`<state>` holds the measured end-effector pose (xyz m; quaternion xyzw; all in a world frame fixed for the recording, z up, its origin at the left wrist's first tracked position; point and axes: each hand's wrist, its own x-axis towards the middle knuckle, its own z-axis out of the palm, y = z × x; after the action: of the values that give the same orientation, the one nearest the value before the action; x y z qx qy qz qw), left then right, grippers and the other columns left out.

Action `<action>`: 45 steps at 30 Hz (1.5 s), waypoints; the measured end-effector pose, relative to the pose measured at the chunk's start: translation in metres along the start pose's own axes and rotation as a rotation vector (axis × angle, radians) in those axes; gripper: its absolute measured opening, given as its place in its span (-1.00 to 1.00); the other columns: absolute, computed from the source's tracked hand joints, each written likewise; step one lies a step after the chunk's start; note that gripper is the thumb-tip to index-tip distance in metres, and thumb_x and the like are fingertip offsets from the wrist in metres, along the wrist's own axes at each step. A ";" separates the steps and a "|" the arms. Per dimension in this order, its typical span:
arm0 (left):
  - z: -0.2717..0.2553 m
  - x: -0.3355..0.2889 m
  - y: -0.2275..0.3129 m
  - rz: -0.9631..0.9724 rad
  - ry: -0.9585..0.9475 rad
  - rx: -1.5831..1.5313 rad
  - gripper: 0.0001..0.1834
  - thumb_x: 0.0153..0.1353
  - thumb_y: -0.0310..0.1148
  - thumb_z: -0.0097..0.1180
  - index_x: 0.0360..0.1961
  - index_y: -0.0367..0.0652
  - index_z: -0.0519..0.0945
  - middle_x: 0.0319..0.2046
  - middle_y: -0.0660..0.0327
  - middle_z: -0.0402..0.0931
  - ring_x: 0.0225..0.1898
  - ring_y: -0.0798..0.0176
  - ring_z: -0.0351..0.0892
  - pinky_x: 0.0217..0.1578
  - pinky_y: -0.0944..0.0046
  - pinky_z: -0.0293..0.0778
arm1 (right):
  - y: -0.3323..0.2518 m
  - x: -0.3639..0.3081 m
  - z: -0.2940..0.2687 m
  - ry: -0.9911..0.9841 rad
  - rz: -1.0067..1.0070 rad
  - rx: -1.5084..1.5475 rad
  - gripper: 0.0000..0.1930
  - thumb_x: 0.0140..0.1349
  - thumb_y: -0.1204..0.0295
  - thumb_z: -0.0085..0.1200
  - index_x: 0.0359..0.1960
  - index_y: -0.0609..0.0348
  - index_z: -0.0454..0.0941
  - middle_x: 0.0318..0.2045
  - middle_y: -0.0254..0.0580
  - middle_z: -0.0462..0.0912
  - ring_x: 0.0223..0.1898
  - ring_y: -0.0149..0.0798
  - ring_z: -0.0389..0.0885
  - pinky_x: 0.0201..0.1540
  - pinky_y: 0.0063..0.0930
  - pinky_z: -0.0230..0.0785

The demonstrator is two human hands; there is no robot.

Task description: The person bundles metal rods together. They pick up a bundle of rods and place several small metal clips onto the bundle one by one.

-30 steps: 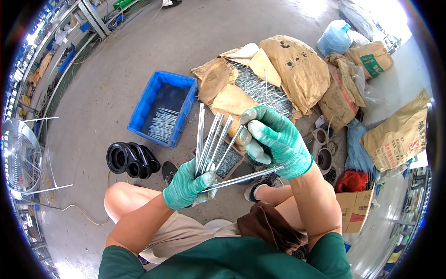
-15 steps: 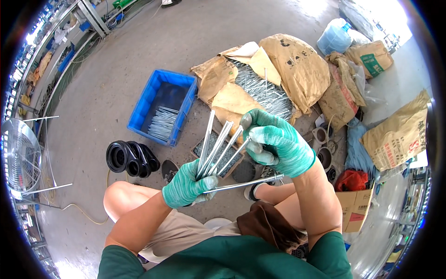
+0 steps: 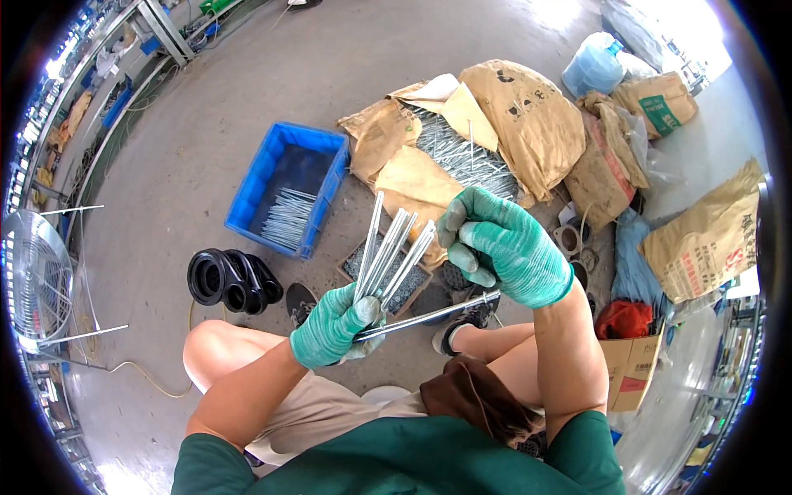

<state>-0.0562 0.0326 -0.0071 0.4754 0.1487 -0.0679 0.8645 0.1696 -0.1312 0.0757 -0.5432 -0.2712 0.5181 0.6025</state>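
**Metal rods fanned in a left-hand grip**

I have the left hand [image 3: 334, 328] clenched around a bunch of metal rods [image 3: 384, 260]; the right hand's [image 3: 513, 254] fingers curl just beside their tips (I can't tell whether they pinch anything). One splayed rod [image 3: 433, 316] could, I judge, slip out if the left grip slackened. The left hand sits lower, thumb over the bunch; the right is higher, wrist bent inward. Beyond, a blue bin [image 3: 327, 200] holds loose rods [image 3: 289, 219], near a brown sack [image 3: 532, 124].

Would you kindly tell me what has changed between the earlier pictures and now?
The right hand has shifted slightly right, apparently letting go of a rod, which leans closer to the others. The left hand still holds the bundle; the blue bin stayed put.
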 end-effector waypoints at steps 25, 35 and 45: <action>0.010 -0.003 0.007 0.071 0.039 0.014 -0.66 0.35 -0.08 0.14 -0.10 -0.08 0.40 -0.62 0.20 0.52 -0.78 0.40 0.35 -0.76 0.37 0.29 | -0.006 0.000 0.008 0.004 -0.062 0.121 -0.72 0.40 0.32 0.08 -0.05 0.32 0.55 -0.45 -0.26 0.60 -0.60 -0.54 0.44 -0.64 -0.72 0.18; 0.009 -0.005 0.009 0.056 0.031 0.091 -0.57 0.30 0.00 0.17 -0.10 -0.11 0.41 -0.61 0.22 0.53 -0.72 0.43 0.41 -0.75 0.40 0.25 | 0.000 0.002 0.007 -0.039 -0.104 0.048 -0.74 0.41 0.33 0.06 -0.07 0.30 0.53 -0.49 -0.32 0.54 -0.62 -0.54 0.38 -0.61 -0.68 0.16; 0.005 -0.007 0.011 0.064 -0.047 0.135 -0.60 0.29 -0.01 0.20 -0.14 -0.13 0.47 -0.55 0.22 0.56 -0.68 0.45 0.45 -0.71 0.45 0.26 | 0.005 0.004 0.013 -0.058 -0.046 0.220 -0.77 0.39 0.29 0.09 -0.10 0.18 0.48 -0.46 -0.34 0.53 -0.62 -0.54 0.39 -0.65 -0.70 0.11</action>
<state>-0.0594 0.0342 0.0069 0.5352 0.1083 -0.0613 0.8355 0.1579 -0.1229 0.0735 -0.4521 -0.2424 0.5464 0.6620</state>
